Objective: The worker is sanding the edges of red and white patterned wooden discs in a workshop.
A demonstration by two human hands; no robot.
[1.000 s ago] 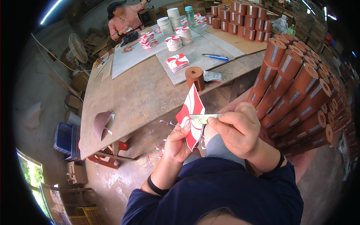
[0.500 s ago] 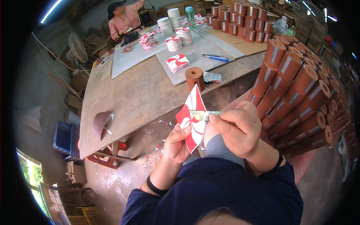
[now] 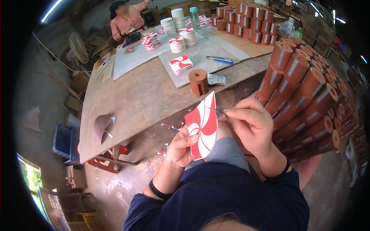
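Note:
My left hand (image 3: pixel 181 148) pinches a red-and-white swirl-printed card (image 3: pixel 202 131) at its lower left, thumb on the printed face. The card's right edge is curved, and its top comes to a point. My right hand (image 3: pixel 250 119) is closed around what look like scissors (image 3: pixel 217 110); their thin dark blades reach the card's upper right edge, and the handles are hidden by my fingers. Just beyond the card, a brown cylinder (image 3: pixel 199 82) with a slot in its side stands at the table's edge. A stack of squarish swirl cards (image 3: pixel 181 64) lies behind it.
A blue utility knife (image 3: pixel 219 60) lies on the wooden table (image 3: pixel 127 88). Round swirl stacks (image 3: pixel 177 45) and white disc stacks (image 3: pixel 168 27) stand farther back. Brown cylinders (image 3: pixel 300 67) are piled at right. Paper scraps litter the floor. A person (image 3: pixel 129 19) is across the table.
The card has turned to face me more, showing its curved right edge. My right hand has shifted slightly right and up, and the scissors now sit at the card's upper right edge.

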